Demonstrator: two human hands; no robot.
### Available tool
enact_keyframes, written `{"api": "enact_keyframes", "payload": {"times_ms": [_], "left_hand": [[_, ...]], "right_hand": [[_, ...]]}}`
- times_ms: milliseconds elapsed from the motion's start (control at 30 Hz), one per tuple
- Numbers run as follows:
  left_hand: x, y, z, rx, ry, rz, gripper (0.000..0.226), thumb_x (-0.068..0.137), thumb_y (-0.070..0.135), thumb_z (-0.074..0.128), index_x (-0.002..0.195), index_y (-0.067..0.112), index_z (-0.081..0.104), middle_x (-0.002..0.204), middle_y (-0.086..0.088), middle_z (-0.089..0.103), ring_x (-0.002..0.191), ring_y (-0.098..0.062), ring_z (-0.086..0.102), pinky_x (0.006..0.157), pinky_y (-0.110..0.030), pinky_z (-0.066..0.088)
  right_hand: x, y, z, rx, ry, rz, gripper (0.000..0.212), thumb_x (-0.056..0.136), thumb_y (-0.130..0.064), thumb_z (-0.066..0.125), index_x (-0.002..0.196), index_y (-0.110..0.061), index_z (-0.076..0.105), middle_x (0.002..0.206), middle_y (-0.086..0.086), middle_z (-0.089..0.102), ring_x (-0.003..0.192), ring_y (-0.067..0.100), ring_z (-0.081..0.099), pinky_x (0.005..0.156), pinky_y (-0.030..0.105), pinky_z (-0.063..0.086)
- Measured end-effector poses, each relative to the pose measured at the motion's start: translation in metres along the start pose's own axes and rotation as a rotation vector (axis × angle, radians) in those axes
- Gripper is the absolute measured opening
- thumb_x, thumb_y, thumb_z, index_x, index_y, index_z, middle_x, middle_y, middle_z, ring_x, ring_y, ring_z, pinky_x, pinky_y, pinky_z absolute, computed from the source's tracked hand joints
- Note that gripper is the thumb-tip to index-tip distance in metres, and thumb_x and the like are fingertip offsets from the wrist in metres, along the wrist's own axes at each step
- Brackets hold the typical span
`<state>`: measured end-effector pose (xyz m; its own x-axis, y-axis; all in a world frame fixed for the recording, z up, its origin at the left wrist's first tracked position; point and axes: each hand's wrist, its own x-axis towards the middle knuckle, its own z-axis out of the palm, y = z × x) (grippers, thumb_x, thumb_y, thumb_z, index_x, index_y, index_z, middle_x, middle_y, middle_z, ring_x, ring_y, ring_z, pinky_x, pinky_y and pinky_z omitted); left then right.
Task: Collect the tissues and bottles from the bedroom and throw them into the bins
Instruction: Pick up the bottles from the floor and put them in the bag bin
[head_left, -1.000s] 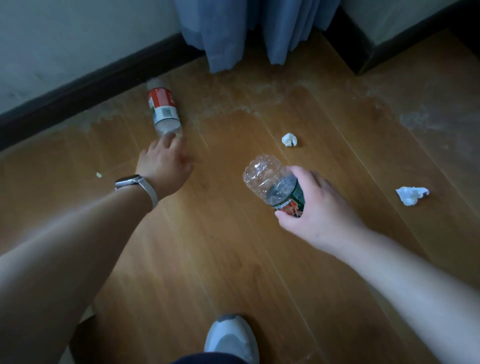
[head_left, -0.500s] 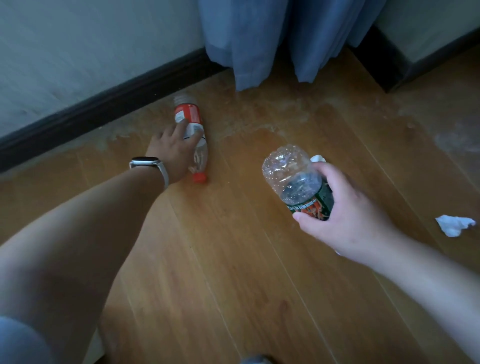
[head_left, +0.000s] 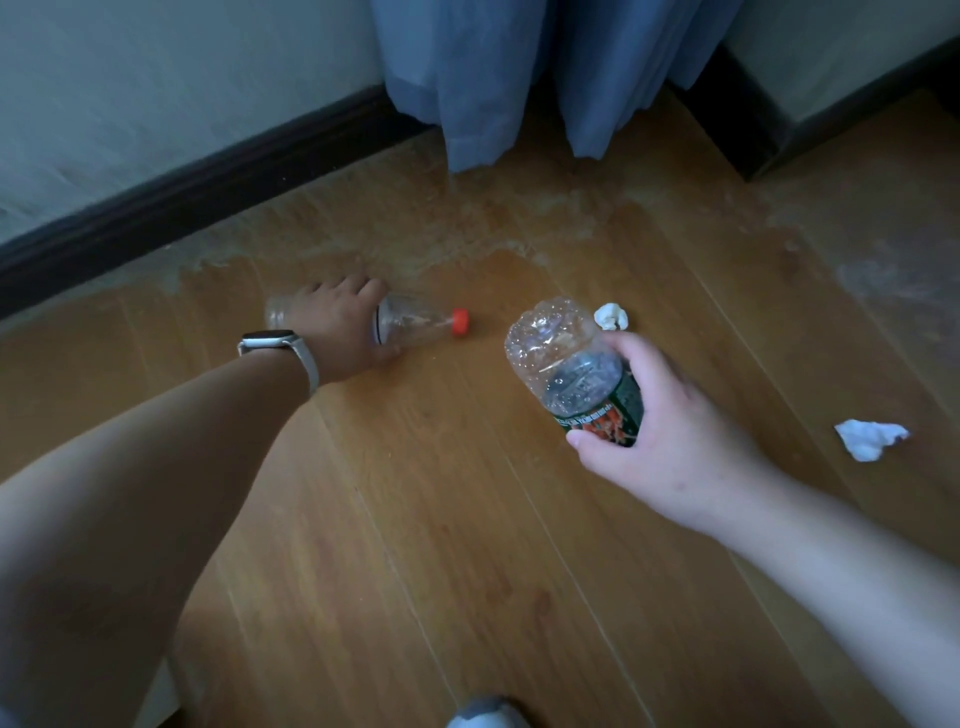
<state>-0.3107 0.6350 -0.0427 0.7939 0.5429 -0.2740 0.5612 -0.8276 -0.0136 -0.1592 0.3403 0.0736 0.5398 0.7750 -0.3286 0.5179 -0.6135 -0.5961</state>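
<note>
Floorboards of brown wood (head_left: 467, 545) are carrying the litter. Left grip (head_left: 337, 327) is closing round a clear plastic red-capped bottle (head_left: 415, 327) lying sideways; right grip (head_left: 670, 431) is holding a clear green-labelled plastic bottle (head_left: 566, 364) aloft. Both are probably handling light, springy and slick, so mid-body seems best. Small crumpled white tissue (head_left: 870, 439) and smaller white tissue ball (head_left: 610, 316) are lying nearby, soft.
</note>
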Motion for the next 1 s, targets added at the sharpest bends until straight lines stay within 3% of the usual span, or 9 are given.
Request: {"api": "enact_keyframes", "payload": {"times_ms": [133,233,433,633,800,1000], "left_hand": [[-0.017,0.01,-0.005,-0.065,-0.089,-0.057,0.07,0.08,0.051,0.067,0.138,0.024,0.04,0.13,-0.005,0.054,0.113,-0.028,0.054,0.088,-0.039,0.045],[-0.031,0.028,-0.013,-0.134,-0.057,-0.052,0.069,0.076,0.053,0.068,0.134,0.024,0.043,0.122,-0.003,0.057,0.106,-0.026,0.055,0.082,-0.037,0.047],[-0.06,0.101,-0.047,-0.6,0.133,-0.146,0.062,0.068,0.054,0.076,0.119,0.028,0.05,0.104,0.01,0.057,0.091,-0.011,0.057,0.073,-0.031,0.049],[-0.081,0.185,-0.091,-0.943,0.136,-0.172,0.055,0.071,0.044,0.081,0.112,0.028,0.048,0.104,0.013,0.062,0.09,-0.004,0.064,0.077,-0.031,0.055],[-0.105,0.249,-0.161,-1.039,0.116,-0.146,0.055,0.074,0.04,0.081,0.117,0.025,0.05,0.105,0.012,0.063,0.091,-0.003,0.065,0.076,-0.024,0.053],[-0.169,0.323,-0.294,-1.146,0.06,-0.123,0.054,0.074,0.035,0.082,0.117,0.023,0.051,0.104,0.009,0.066,0.089,-0.002,0.067,0.075,-0.026,0.056]], "right_hand": [[-0.014,0.006,-0.011,-0.006,0.01,0.008,0.074,0.071,-0.043,0.073,0.133,-0.046,0.031,0.124,-0.027,0.045,0.112,0.004,0.048,0.088,0.026,0.041],[-0.026,0.011,-0.022,-0.009,0.014,0.007,0.075,0.072,-0.044,0.072,0.133,-0.046,0.03,0.12,-0.027,0.043,0.108,0.004,0.047,0.086,0.028,0.041],[-0.049,0.037,-0.049,0.022,0.122,0.031,0.074,0.071,-0.043,0.073,0.133,-0.045,0.032,0.123,-0.022,0.048,0.104,0.006,0.048,0.082,0.026,0.039],[-0.076,0.073,-0.077,0.053,0.195,0.051,0.072,0.074,-0.042,0.073,0.133,-0.042,0.033,0.116,-0.022,0.046,0.095,0.001,0.043,0.076,0.021,0.035],[-0.127,0.077,-0.136,0.18,0.308,0.097,0.073,0.075,-0.04,0.074,0.135,-0.038,0.033,0.126,-0.017,0.051,0.098,0.0,0.045,0.074,0.015,0.034],[-0.23,0.045,-0.249,0.299,0.362,0.187,0.071,0.072,-0.038,0.076,0.131,-0.037,0.038,0.122,-0.016,0.053,0.106,0.005,0.052,0.086,0.024,0.043]]}}
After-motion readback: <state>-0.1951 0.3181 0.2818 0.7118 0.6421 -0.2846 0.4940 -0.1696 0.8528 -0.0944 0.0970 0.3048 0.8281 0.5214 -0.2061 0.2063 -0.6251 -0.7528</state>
